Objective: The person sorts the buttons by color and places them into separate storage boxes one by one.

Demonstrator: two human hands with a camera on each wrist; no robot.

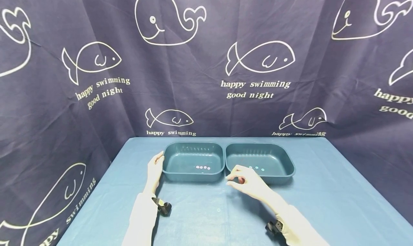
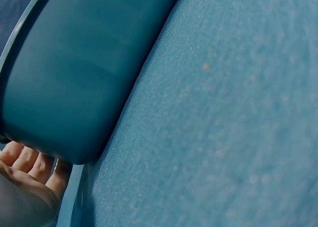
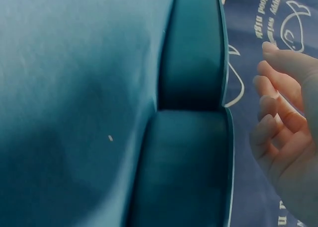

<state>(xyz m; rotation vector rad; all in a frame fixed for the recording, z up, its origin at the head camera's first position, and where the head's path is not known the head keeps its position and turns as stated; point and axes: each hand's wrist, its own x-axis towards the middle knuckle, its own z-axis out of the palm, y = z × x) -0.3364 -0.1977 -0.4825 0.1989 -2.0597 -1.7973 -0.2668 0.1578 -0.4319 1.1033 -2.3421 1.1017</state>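
My left hand rests against the left end of the left teal bin, its fingers touching the end wall. Several small pinkish round pieces lie in a row on that bin's floor. Over the near left corner of the right teal bin hovers my right hand. Its fingers are loosely bent, with a gap between thumb and forefinger; I see nothing held there. Three small light-blue round pieces show inside the right bin, partly near the hand. What the pieces are is too small to tell.
The two bins stand side by side on a blue cloth-covered table. One tiny pale piece lies on the cloth in front of them. A dark curtain with whale and fish drawings hangs behind and at both sides.
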